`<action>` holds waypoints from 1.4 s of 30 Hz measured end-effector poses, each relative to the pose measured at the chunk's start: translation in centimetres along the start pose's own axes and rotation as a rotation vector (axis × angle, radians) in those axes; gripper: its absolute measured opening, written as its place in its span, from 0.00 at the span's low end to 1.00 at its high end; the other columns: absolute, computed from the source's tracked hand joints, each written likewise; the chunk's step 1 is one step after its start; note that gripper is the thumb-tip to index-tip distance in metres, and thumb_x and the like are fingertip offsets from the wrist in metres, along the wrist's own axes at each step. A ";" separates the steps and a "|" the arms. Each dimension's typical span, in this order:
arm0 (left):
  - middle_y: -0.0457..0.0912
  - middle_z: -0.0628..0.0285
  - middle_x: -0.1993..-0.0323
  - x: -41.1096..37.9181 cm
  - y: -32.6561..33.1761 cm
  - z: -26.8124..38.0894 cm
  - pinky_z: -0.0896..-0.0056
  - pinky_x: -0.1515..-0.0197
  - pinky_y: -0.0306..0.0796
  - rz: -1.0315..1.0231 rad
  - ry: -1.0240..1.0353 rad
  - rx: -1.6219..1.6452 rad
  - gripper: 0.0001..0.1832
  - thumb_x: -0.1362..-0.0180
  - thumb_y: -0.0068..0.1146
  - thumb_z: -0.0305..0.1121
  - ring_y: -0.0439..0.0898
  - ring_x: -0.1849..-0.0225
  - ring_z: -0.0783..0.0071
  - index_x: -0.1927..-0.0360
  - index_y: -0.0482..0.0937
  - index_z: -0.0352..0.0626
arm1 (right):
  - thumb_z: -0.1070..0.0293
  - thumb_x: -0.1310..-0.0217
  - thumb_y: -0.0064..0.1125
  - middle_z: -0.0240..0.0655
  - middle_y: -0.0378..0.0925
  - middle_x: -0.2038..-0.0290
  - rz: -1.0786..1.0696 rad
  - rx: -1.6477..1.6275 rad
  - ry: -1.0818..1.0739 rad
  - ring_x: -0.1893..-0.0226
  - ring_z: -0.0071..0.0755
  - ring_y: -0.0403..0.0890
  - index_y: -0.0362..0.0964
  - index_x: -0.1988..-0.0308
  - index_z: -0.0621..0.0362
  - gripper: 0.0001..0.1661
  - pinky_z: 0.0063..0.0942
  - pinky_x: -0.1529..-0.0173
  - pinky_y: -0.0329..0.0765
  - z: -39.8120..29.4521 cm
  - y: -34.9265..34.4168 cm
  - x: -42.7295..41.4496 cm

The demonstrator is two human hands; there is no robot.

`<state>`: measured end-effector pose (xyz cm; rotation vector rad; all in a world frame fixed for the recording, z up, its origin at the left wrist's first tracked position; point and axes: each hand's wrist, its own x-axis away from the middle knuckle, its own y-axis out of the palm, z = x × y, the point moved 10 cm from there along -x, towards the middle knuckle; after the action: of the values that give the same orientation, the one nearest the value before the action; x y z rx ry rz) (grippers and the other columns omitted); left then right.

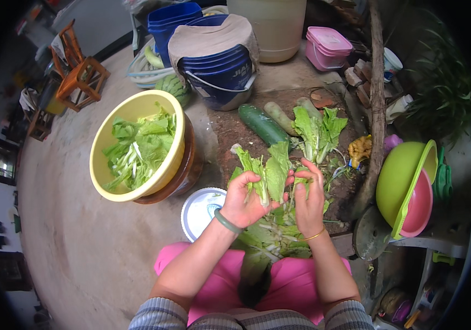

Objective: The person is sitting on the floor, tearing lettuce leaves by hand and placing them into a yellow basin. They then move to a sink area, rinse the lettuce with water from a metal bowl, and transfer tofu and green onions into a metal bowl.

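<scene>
Pale-stemmed leafy greens (pixel 277 171) lie across the palm of my left hand (pixel 243 204), its thumb curled over their stems. Just to the right, my right hand (pixel 310 202) is raised with fingers apart and seems to hold nothing; a leaf shows behind its fingers. Below both hands spreads a heap of leaves and stems (pixel 274 233), partly hidden by my arms. Another bunch of greens (pixel 316 132) stands beyond my right hand. To the left, a tilted yellow basin (pixel 113 109) contains loose green leaves (pixel 142 144).
A dark green gourd (pixel 262 123) lies on the soil patch ahead. Behind it stands a cloth-covered blue bucket (pixel 223 74) beside a watermelon (pixel 173 88). A white round lid (pixel 198 212) lies by my left wrist. At right are a wooden pole (pixel 378 82) and a green basin (pixel 396 181).
</scene>
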<state>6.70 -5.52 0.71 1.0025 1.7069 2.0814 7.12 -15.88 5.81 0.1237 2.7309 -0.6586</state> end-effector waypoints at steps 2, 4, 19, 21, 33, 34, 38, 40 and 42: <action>0.67 0.50 0.43 0.8 1.5 2.5 0.61 0.48 0.64 -0.112 0.092 -0.031 0.32 0.52 0.46 0.37 0.67 0.43 0.59 0.40 0.63 0.40 | 0.73 0.42 0.45 0.46 0.69 0.52 0.082 -0.029 -0.009 0.52 0.45 0.71 0.67 0.62 0.65 0.08 0.32 0.47 0.66 0.2 -0.6 -0.2; 0.65 0.49 0.43 2.2 4.0 6.5 0.60 0.50 0.64 -0.295 0.197 0.057 0.32 0.51 0.50 0.38 0.67 0.44 0.56 0.41 0.63 0.38 | 0.74 0.42 0.45 0.45 0.71 0.55 0.002 -0.028 0.022 0.56 0.44 0.73 0.67 0.64 0.64 0.07 0.33 0.48 0.67 2.1 -0.3 -0.1; 0.67 0.44 0.45 6.0 1.2 15.9 0.62 0.45 0.64 -0.121 0.687 0.248 0.34 0.41 0.47 0.46 0.70 0.48 0.60 0.43 0.58 0.27 | 0.62 0.44 0.55 0.48 0.77 0.59 -1.093 0.838 0.439 0.58 0.49 0.78 0.76 0.61 0.62 0.16 0.41 0.53 0.74 27.9 10.8 8.8; 0.69 0.46 0.47 5.3 0.7 14.6 0.63 0.46 0.65 -0.095 0.626 0.216 0.31 0.41 0.46 0.46 0.71 0.50 0.61 0.45 0.61 0.27 | 0.63 0.46 0.56 0.49 0.77 0.62 -0.599 0.795 0.743 0.62 0.52 0.79 0.76 0.62 0.64 0.16 0.41 0.58 0.75 34.7 6.1 6.7; 0.73 0.51 0.54 2.9 -3.0 11.7 0.66 0.51 0.67 0.113 0.486 0.102 0.26 0.40 0.45 0.45 0.73 0.56 0.65 0.48 0.65 0.32 | 0.71 0.47 0.53 0.35 0.70 0.87 0.233 -0.312 1.447 0.92 0.25 0.66 0.68 0.69 0.63 0.06 0.21 0.91 0.64 46.1 4.3 5.7; 0.73 0.50 0.54 2.8 -3.2 11.7 0.66 0.52 0.67 0.115 0.482 0.107 0.26 0.40 0.45 0.44 0.73 0.58 0.64 0.48 0.65 0.32 | 0.71 0.47 0.54 0.33 0.68 0.88 0.233 -0.370 1.454 0.92 0.25 0.65 0.68 0.72 0.61 0.06 0.20 0.91 0.63 46.5 4.7 5.7; 0.74 0.50 0.54 1.9 -3.5 11.3 0.65 0.54 0.68 0.130 0.449 0.134 0.26 0.40 0.45 0.44 0.73 0.61 0.61 0.47 0.65 0.31 | 0.71 0.47 0.58 0.27 0.62 0.90 0.288 -0.591 1.542 0.93 0.23 0.60 0.64 0.77 0.56 0.10 0.17 0.90 0.62 47.9 5.1 6.2; 0.74 0.51 0.55 1.3 -3.8 11.1 0.65 0.55 0.68 0.121 0.425 0.135 0.25 0.41 0.45 0.43 0.73 0.62 0.61 0.47 0.64 0.32 | 0.70 0.45 0.56 0.27 0.63 0.88 0.328 -0.586 1.543 0.93 0.22 0.61 0.65 0.77 0.56 0.10 0.17 0.90 0.62 47.7 4.5 5.8; 0.74 0.51 0.55 1.3 -4.1 11.3 0.66 0.55 0.68 0.137 0.425 0.128 0.25 0.41 0.45 0.43 0.73 0.62 0.62 0.48 0.64 0.32 | 0.70 0.44 0.55 0.28 0.63 0.88 0.383 -0.497 1.462 0.91 0.22 0.64 0.66 0.76 0.57 0.09 0.17 0.90 0.62 47.2 3.7 4.6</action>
<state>12.22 4.86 -1.96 0.7664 2.0430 2.4358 17.30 -34.09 -36.90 1.4384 3.8147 0.5052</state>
